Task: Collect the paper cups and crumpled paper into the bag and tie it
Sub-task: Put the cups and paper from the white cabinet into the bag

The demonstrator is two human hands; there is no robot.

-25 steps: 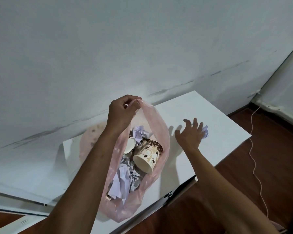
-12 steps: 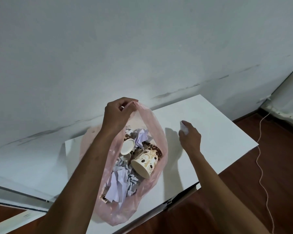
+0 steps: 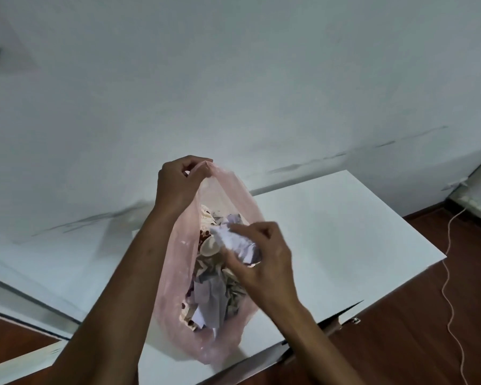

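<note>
White table against the wall, bare top right of the bag. Pink bag stands on it, mouth pinched up by left hand. Right hand grips crumpled paper over the opening. Cups inside, partly hidden.

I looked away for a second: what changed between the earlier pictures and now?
The right hand closed on the crumpled paper lying on the white table and carried it leftward to above the mouth of the pink bag. The left hand kept pinching the bag's rim up; the paper cups stayed inside.
</note>
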